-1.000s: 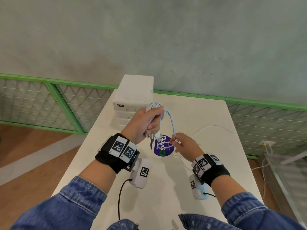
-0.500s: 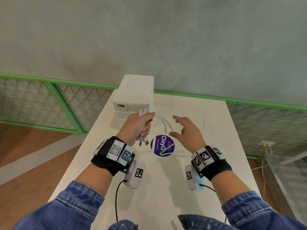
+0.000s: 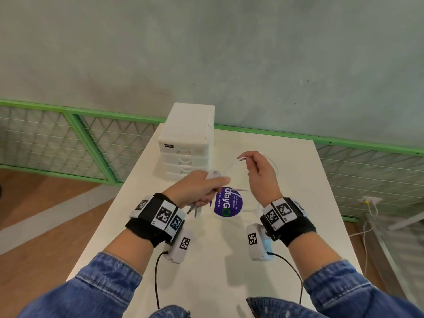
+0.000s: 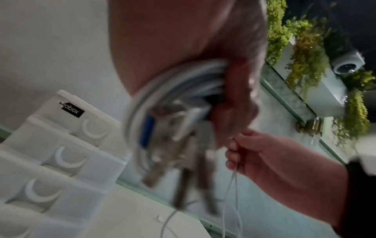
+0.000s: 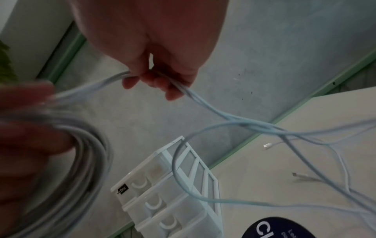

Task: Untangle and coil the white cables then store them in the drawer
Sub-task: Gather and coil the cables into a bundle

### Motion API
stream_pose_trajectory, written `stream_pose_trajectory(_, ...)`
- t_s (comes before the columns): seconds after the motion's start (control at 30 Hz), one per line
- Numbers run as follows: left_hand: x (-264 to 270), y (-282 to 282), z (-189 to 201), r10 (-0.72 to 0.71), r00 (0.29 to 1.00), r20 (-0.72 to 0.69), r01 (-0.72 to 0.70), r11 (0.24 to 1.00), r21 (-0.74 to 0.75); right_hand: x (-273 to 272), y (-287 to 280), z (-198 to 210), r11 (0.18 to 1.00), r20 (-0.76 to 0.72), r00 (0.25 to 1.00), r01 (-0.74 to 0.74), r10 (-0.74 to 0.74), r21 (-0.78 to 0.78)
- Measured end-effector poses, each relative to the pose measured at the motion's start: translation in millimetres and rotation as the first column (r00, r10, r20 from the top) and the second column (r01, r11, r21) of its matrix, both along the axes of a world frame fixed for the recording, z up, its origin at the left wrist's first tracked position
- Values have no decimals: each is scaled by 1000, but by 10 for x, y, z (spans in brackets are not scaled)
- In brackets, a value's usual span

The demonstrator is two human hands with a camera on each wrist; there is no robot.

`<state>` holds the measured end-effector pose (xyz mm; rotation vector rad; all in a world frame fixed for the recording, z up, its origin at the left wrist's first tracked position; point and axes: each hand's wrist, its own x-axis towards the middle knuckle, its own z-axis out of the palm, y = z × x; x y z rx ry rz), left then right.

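My left hand (image 3: 202, 189) grips a coil of white cables (image 4: 175, 83) above the table, with several plug ends (image 4: 183, 145) dangling below the fist. My right hand (image 3: 257, 171) is raised to its right and pinches loose white cable strands (image 5: 203, 103) between thumb and fingers. These strands run from the coil through my right fingers and down onto the table (image 3: 286, 157), where two connector ends (image 5: 268, 145) lie. The white drawer unit (image 3: 188, 143) stands at the table's back left, all its drawers closed.
A round purple sticker (image 3: 228, 204) lies on the white table below my hands. Green-framed wire mesh railing (image 3: 75, 143) runs behind and to both sides. Wooden floor (image 3: 46, 214) lies left of the table edge. Black wrist cords (image 3: 158, 278) trail toward me.
My right hand, open half a second ago, has risen and now pinches the loose cable strands. My left hand has kept the coil and shifted slightly lower and toward the sticker.
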<state>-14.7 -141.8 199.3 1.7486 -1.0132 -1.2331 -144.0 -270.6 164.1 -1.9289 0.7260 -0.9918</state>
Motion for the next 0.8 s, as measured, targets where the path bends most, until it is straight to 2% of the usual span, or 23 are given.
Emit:
stream_pose_trajectory(0.07, -80, 3, 1, -133, 982, -131, 131, 991, -29, 12, 3, 21, 999, -6, 1000, -28, 28, -47)
stream_pose_trajectory(0.13, -117, -18, 27, -201, 928, -314, 162, 976, -147, 16, 9, -56, 994, -46, 993, -108, 108, 6)
stream_pose_trajectory(0.27, -97, -98, 103, -184, 795, -577, 6, 955, -297, 8, 90, -350, 972, -139, 970, -180, 201, 150)
stream_pose_trajectory(0.43, -131, -145, 128, -205, 641, -740, -166, 904, -395, -16, 203, -450, 951, -134, 965, -190, 227, 245)
stream_pose_trajectory(0.53, -79, -224, 250, -109, 627, -771, -388, 815, -431, -42, 212, -516, 937, -279, 921, -187, 272, 295)
stream_pose_trajectory(0.63, 89, -313, 422, 84, 605, -792, -625, 667, -406, -129, 291, -653, 919, -444, 824, -214, 352, 332)
stream_pose_trajectory(0.73, 250, -374, 463, 261, 574, -776, -765, 509, -395, -213, 361, -736, 900, -460, 795, -236, 395, 366)
stream_pose_trajectory(0.8, 295, -373, 370, 388, 622, -680, -775, 428, -465, -223, 379, -674, 906, -449, 802, -255, 394, 338)
